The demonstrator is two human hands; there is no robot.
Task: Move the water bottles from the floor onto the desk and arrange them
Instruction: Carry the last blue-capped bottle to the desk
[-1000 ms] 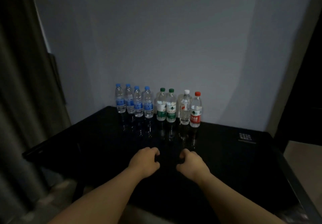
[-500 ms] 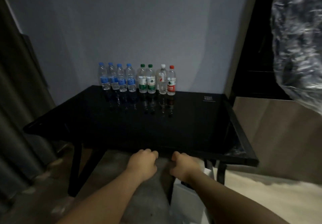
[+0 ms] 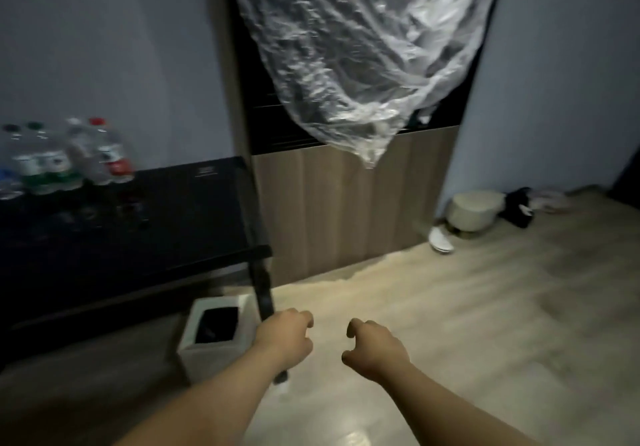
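Observation:
A row of water bottles (image 3: pixel 69 158) stands against the wall at the back of the black desk (image 3: pixel 180 223), now at the far left and blurred; I make out green, white and red caps. My left hand (image 3: pixel 284 336) hangs over the floor beside the desk's front right leg, fingers loosely curled, holding nothing. My right hand (image 3: pixel 372 347) is a little to its right above the bare floor, also loosely curled and empty. No bottle shows on the floor in this view.
A white square bin (image 3: pixel 211 338) with a dark inside stands under the desk's right corner. A crumpled clear plastic sheet (image 3: pixel 363 57) hangs over a dark wardrobe opening. A round pale stool (image 3: pixel 474 208), a white shoe (image 3: pixel 440 239) and dark items (image 3: pixel 519 206) lie by the far wall.
The view has swung right and away from the desk; the bottles slid to the left edge. Both hands moved off the desk's front edge to hang over the floor.

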